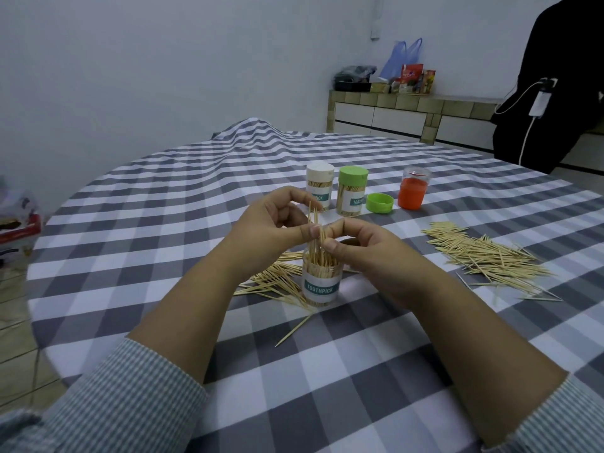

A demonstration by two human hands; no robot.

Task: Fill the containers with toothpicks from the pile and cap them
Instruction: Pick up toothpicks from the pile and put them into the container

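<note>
Head view: both hands' fingers (pixel 313 231) pinch toothpicks (pixel 85 223) upright in uncapped container (pixel 321 282) labelled "TOOTHPICK".

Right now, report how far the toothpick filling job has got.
Done: the white-capped container and green-capped container stand full and closed. In hand: both hands, left hand and right hand, pinch a bundle of toothpicks into the open container. Left: the loose green cap, the inverted orange-lidded container, and the pile.
</note>
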